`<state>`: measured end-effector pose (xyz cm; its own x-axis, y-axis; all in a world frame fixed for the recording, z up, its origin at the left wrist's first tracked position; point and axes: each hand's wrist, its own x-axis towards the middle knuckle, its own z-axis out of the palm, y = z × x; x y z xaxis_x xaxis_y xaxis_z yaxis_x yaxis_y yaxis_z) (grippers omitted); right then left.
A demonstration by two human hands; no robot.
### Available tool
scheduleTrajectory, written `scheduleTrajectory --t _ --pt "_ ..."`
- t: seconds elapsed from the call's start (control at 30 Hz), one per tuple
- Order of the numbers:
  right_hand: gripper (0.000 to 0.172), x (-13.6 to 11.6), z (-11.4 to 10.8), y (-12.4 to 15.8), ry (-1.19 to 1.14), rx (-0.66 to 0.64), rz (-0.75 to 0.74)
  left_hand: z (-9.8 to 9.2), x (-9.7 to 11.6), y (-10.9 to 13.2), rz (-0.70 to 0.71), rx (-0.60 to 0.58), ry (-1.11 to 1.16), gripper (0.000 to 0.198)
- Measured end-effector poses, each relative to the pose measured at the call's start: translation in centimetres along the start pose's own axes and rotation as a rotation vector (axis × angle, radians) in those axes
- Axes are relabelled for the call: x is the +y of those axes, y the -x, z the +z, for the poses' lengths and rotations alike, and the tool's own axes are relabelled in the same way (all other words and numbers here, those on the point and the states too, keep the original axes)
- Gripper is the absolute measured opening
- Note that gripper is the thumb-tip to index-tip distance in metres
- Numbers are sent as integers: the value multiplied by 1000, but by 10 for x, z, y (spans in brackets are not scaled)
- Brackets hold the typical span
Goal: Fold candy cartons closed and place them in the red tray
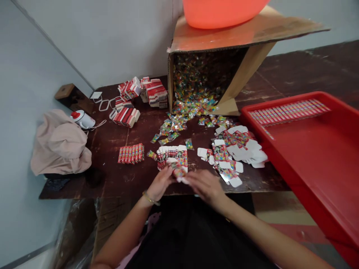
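Left hand (161,184) and right hand (204,185) close together, both pinched a small printed carton (179,172) at the front edge of the desk (112,179), flat cartons (241,149) lay just beside, red tray (308,157) at right edge.

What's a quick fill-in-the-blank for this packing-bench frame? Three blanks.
1. The left hand and right hand grip one small carton, which lies to the ___ of the tray.
2. Candy packets spill from a cardboard box lying on its ___.
3. The tray's colour is ___.
Missing words: left; side; red.
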<state>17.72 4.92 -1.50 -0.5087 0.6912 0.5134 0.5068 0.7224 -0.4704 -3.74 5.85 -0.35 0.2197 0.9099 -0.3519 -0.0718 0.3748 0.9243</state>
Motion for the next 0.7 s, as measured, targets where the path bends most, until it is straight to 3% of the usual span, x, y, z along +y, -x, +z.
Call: scheduleTrajectory --t 0.07,0.13,0.23,0.37,0.5,0.6,0.7 --pt "23 -14 4 -3 -103 -101 -85 10 0 0 -160 -127 285 40" --pt "26 -19 10 -6 -151 -123 -8 17 -3 -2 -219 -83 360 35" --pt "31 -10 16 -13 -132 -57 178 23 -8 -5 -246 -8 276 37" --pt "19 0 15 -26 -255 -88 316 25 -15 -5 -307 -155 135 28" --pt "16 5 3 -39 -505 -340 318 27 -15 -2 -294 -327 117 26" --pt "23 11 -15 -51 -681 -533 307 26 -7 0 -295 -466 208 28" --pt "29 15 -31 -61 -783 -618 303 27 -2 1 -256 -583 256 32"
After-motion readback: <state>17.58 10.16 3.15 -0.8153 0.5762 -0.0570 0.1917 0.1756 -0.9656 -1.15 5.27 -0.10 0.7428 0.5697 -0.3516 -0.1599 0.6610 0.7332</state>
